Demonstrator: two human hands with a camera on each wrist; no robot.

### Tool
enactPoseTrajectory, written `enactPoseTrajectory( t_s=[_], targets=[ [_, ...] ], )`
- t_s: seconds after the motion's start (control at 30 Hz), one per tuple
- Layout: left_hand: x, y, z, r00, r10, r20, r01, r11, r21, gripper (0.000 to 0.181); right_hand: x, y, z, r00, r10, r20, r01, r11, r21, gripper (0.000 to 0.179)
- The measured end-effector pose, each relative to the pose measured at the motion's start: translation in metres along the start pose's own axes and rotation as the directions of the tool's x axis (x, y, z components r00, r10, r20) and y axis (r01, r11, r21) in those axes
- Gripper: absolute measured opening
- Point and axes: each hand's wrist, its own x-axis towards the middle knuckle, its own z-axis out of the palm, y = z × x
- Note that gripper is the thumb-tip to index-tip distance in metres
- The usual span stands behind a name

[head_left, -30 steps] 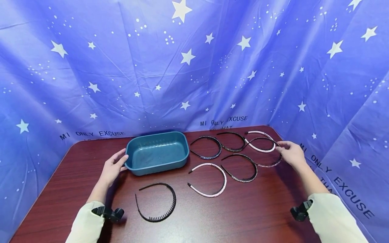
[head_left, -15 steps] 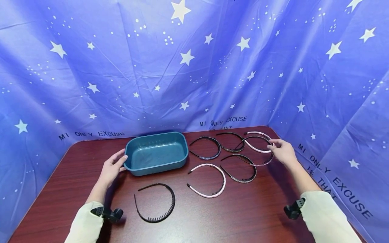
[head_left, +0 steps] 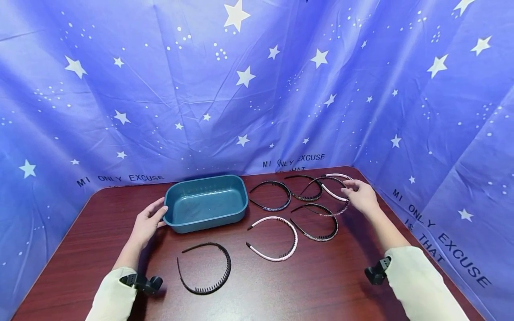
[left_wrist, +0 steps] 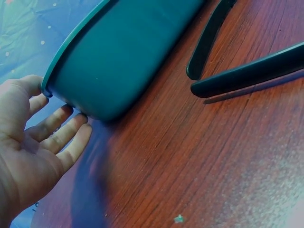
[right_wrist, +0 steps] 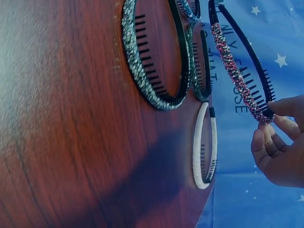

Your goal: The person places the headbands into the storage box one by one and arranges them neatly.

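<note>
The teal tub (left_wrist: pixel 123 61) is stood upright on the worktop (head_left: pixel 321 285), towards its back edge. Its left end is gripped by the left hand (head_left: pixel 147 222), with the thumb at the rim and the fingers set against the outer wall. By the right hand (head_left: pixel 361 197), the red headband (right_wrist: pixel 232 71) is pinched at its curved part between thumb and fingers. It is held above the worktop, its tips pointed left, and in the head view it is seen across the white headband (right_wrist: pixel 197 156).

Beside the white headband a green headband (right_wrist: pixel 194 78) is laid, with the blue headband (head_left: pixel 277 208) placed between that and the tub. Nearer the front, the silver headband (right_wrist: pixel 135 71) and the pink headband (head_left: pixel 296 236) are set side by side; in front of the tub the black headband (head_left: pixel 229 263) is laid flat. The worktop is backed by a starred blue curtain (head_left: pixel 201 89).
</note>
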Motion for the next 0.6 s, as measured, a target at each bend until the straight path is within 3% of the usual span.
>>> enactPoseTrajectory(
  t_s=[0.6],
  targets=[
    [-0.001, 0.001, 0.001, 1.0, 0.014, -0.008, -0.014, 1.0, 0.005, 0.058, 0.005, -0.033, 0.013, 1.0, -0.029, 0.008, 0.029, 0.999, 0.042, 0.032]
  ],
)
